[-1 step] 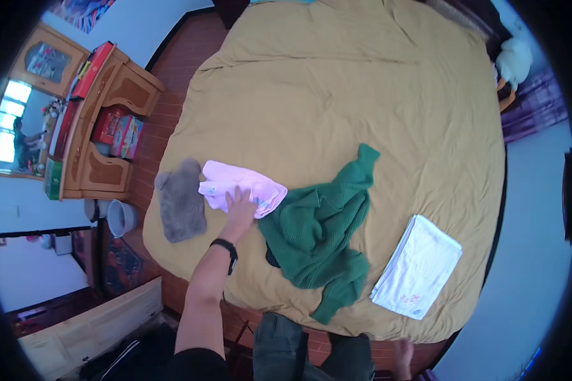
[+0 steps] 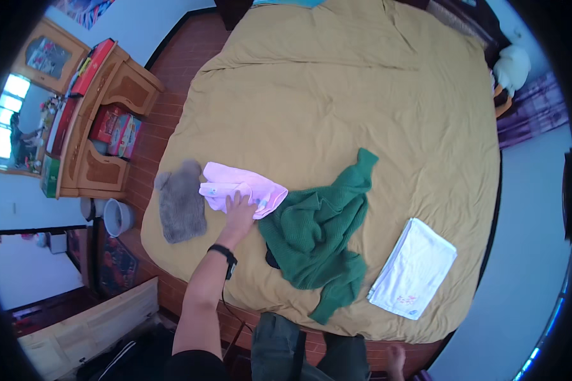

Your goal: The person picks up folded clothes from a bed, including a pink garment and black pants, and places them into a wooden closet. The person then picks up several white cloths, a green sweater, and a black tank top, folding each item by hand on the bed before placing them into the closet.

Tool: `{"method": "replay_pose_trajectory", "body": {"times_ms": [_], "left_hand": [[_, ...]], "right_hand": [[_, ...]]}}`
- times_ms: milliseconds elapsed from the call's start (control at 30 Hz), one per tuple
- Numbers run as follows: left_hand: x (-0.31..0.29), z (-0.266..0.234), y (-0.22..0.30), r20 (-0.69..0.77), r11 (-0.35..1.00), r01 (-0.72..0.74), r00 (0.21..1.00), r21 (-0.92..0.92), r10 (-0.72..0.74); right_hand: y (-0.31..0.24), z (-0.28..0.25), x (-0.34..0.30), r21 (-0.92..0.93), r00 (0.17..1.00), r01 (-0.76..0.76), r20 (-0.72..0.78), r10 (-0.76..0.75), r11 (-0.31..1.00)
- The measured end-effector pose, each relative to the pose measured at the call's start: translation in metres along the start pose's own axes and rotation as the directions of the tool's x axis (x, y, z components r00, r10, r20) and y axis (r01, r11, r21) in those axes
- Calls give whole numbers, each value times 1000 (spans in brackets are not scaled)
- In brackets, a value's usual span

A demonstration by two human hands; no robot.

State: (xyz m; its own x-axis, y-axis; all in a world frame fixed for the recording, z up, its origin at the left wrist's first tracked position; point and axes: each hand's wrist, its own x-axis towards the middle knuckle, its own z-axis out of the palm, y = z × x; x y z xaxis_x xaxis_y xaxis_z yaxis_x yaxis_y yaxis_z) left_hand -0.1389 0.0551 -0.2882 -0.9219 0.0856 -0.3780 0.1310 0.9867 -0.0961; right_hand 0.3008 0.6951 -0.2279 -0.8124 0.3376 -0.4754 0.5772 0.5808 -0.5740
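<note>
A pink folded cloth (image 2: 225, 181) lies on the bed, left of the middle. My left hand (image 2: 240, 213) rests on its near side with the fingers spread over the fabric. Touching the cloth's right end is a crumpled green knitted sweater (image 2: 318, 228), one sleeve pointing away and the other toward me. A small dark piece (image 2: 271, 259) peeks out from under the sweater. My right hand (image 2: 396, 362) hangs low beside the bed's near edge, away from the fabrics; its fingers are too unclear to read.
Left of the pink cloth lies a grey fluffy item (image 2: 183, 203). A folded white towel (image 2: 413, 270) lies at the bed's near right on the tan bedspread (image 2: 337, 95). A wooden dresser (image 2: 102, 127) and a pale basin (image 2: 118, 218) stand left of the bed.
The whole view has shifted very slightly. My left hand stays on the pink cloth, and the fabrics keep their places.
</note>
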Motion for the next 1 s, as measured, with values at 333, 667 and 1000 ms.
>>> {"method": "replay_pose_trajectory", "body": {"times_ms": [333, 667, 1000], "left_hand": [[-233, -178, 25, -189, -526, -268, 961, -807, -200], [-295, -227, 58, -152, -653, -132, 988, -745, -26], [-331, -225, 38, 38, 158, 32, 999, -987, 32]], "right_hand": [[-381, 18, 12, 101, 776, 554, 296, -556, 827], [-458, 4, 22, 929, 726, -111, 319, -609, 354], [-447, -36, -46, 460, 607, 758, -239, -758, 462]]}}
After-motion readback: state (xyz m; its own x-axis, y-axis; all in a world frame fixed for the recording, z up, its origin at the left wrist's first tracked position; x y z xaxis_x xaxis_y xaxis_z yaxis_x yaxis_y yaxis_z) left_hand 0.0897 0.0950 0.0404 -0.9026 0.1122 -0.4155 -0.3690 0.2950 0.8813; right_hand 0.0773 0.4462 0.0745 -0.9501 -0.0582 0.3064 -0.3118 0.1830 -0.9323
